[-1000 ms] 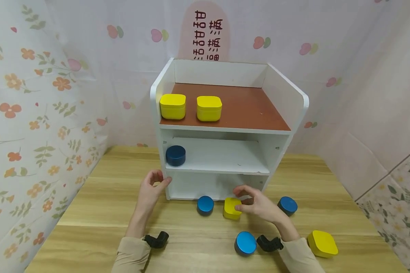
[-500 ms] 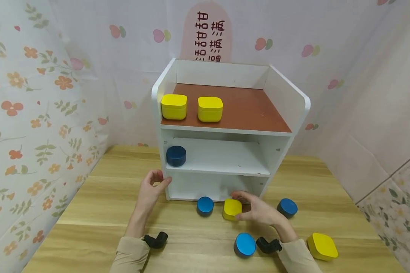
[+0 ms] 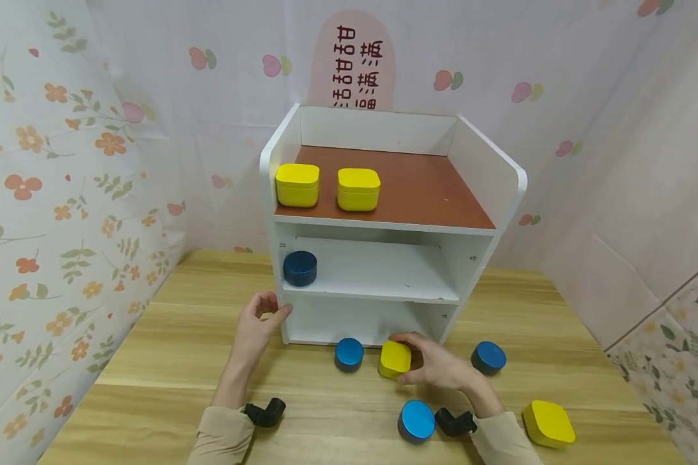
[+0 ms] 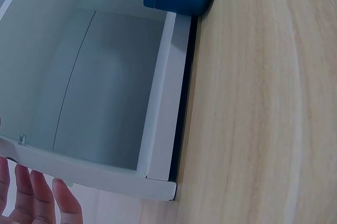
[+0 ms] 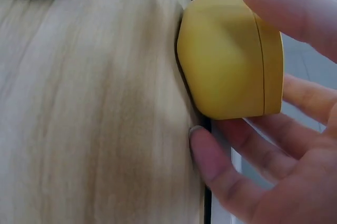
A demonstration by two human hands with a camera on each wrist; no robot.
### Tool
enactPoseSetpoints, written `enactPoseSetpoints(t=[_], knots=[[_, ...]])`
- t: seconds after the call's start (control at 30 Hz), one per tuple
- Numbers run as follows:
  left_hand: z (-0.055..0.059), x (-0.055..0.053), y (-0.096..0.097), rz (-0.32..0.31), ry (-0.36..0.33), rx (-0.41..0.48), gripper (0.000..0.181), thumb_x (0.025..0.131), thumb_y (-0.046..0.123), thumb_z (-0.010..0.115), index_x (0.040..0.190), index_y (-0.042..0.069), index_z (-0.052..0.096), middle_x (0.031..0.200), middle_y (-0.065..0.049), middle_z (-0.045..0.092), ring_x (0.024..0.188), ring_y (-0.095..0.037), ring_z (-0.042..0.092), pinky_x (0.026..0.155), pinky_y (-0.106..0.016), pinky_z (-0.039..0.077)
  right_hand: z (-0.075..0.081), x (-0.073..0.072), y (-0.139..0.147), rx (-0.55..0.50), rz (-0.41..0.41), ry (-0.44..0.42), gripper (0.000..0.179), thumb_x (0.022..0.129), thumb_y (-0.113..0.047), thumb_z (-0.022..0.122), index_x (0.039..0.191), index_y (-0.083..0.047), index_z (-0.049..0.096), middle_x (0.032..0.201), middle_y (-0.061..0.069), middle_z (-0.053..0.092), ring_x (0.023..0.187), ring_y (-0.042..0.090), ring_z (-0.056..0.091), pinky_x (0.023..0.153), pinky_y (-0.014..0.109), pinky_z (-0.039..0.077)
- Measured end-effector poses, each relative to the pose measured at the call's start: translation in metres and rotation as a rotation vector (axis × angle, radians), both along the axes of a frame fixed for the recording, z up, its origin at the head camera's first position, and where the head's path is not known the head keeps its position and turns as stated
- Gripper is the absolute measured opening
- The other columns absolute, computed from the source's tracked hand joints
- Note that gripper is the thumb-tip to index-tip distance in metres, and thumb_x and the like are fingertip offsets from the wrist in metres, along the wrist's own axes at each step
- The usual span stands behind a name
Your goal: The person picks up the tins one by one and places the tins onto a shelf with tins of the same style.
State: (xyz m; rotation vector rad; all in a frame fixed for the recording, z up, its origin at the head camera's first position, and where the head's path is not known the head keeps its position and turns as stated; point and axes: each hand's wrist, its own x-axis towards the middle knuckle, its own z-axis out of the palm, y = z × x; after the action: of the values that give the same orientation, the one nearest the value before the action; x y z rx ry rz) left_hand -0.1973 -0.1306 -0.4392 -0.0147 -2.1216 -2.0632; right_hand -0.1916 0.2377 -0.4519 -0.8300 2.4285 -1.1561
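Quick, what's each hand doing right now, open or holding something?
Left hand: fingers bent at the white shelf's left edge; can't tell if it's gripping.
Right hand: holding a yellow box, thumb and fingers curled around it.

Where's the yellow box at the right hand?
In the head view, the yellow box is on the table, just right of centre, in front of the cabinet, between a blue tin and the right hand.

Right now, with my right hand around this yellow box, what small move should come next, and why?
I'd probably firm up the grip of your right hand on the yellow lidded box before lifting: thumb and fingers straddle it, but how firmly they press isn't clear, and it sits on the wooden tabletop close beside a blue round container.
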Motion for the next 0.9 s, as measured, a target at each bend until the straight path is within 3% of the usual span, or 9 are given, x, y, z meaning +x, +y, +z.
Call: enactPoseSetpoints(t=[0.1, 0.37, 0.6, 0.9], knots=[[-0.003, 0.0, 0.001, 0.006, 0.015, -0.001, 0.03, 0.09, 0.012, 0.072, 0.109, -0.001, 0.053, 0.101, -0.009, 0.051, 0.099, -0.019, 0.048, 0.084, -0.029, 0.039, 0.001, 0.001, -0.001, 0.032, -0.03, -0.007, 0.071, 0.08, -0.019, 0.082, 0.138, -0.002, 0.045, 0.132, 0.01, 0.05, 0.112, 0.027, 0.05, 0.096, 0.046, 0.043], [-0.005, 0.0, 0.001, 0.011, 0.04, -0.001, 0.031, 0.09, 0.014, 0.073, 0.108, -0.002, 0.053, 0.102, -0.01, 0.05, 0.099, -0.02, 0.047, 0.085, -0.031, 0.038, 0.0, 0.002, -0.003, 0.053, -0.036, 0.029, 0.067, 0.078, -0.015, 0.081, 0.135, -0.005, 0.047, 0.126, 0.004, 0.053, 0.106, 0.023, 0.051, 0.092, 0.037, 0.045], [-0.006, -0.001, 0.001, 0.006, 0.034, 0.004, 0.03, 0.089, 0.012, 0.073, 0.108, -0.001, 0.053, 0.102, -0.008, 0.051, 0.099, -0.019, 0.047, 0.085, -0.03, 0.039, 0.003, 0.0, 0.0, -0.04, -0.011, -0.011, 0.065, 0.078, -0.009, 0.079, 0.134, -0.008, 0.048, 0.126, 0.004, 0.053, 0.109, 0.027, 0.051, 0.091, 0.035, 0.046], [-0.006, -0.001, 0.001, 0.001, 0.028, 0.007, 0.03, 0.09, 0.011, 0.072, 0.108, 0.0, 0.052, 0.102, -0.009, 0.051, 0.1, -0.02, 0.047, 0.085, -0.031, 0.038, 0.01, 0.001, 0.001, -0.191, 0.005, -0.1, 0.062, 0.08, -0.01, 0.075, 0.134, -0.005, 0.046, 0.125, 0.012, 0.053, 0.108, 0.033, 0.049, 0.089, 0.042, 0.047]])
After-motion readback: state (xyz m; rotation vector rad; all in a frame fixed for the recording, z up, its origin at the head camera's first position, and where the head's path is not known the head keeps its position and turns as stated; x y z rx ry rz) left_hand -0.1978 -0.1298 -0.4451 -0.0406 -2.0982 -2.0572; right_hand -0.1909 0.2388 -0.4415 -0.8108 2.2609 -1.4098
